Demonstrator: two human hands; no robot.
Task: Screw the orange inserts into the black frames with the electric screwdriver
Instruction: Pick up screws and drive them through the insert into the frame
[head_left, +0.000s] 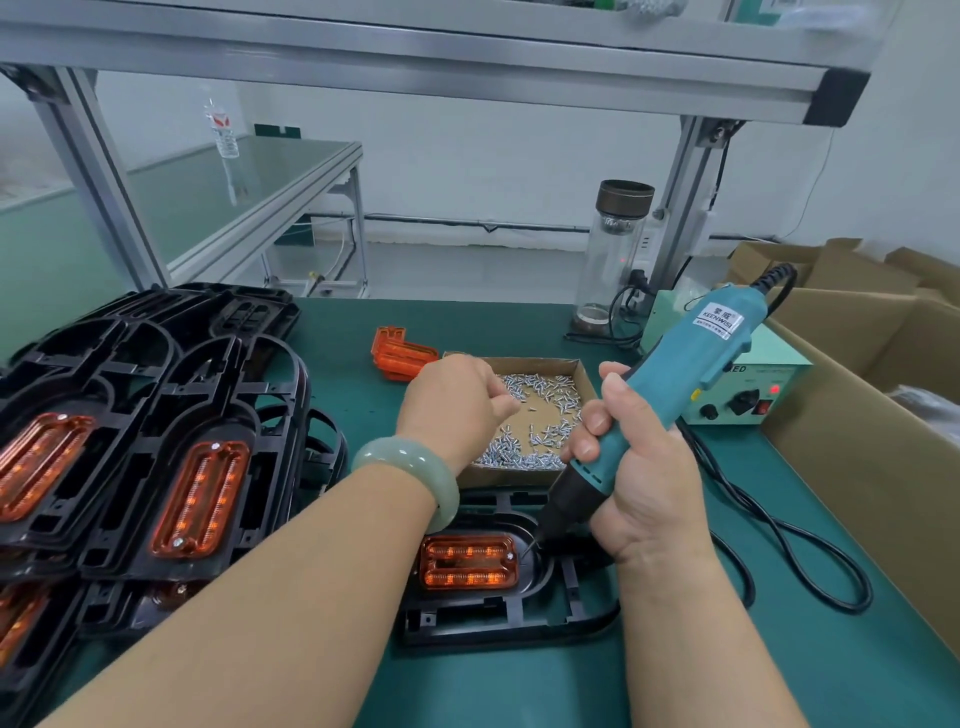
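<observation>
A black frame (524, 616) lies on the green mat in front of me with an orange insert (467, 564) seated in it. My right hand (636, 475) grips the teal electric screwdriver (691, 374), tilted, its bit tip just beside the insert's right end, where a screw head shows. My left hand (457, 402) hovers over the cardboard screw tray (584, 371), fingers curled together as if pinching a screw; the screw itself is too small to confirm. Several finished frames with orange inserts (202, 493) are stacked at the left.
Loose orange inserts (400, 356) lie behind the tray. The screwdriver's power supply box (748, 395) and its black cable (795, 545) sit at the right. A glass bottle (615, 260) stands at the back. Open cardboard boxes (878, 426) border the right edge.
</observation>
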